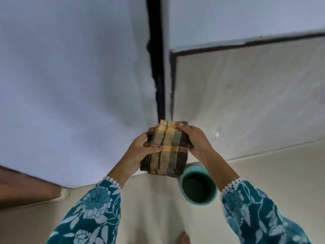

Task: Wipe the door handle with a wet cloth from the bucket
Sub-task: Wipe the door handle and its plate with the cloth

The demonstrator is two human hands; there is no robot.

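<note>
At the centre of the frame both hands grip a folded checked cloth [168, 147]: the left hand [139, 150] clasps its left edge with the thumb pressed on top, the right hand [195, 140] wraps its right side, fingers hidden underneath. Below it, the teal bucket [198, 185] on the floor is partly covered by cloth and right forearm. The picture is blurred.
</note>
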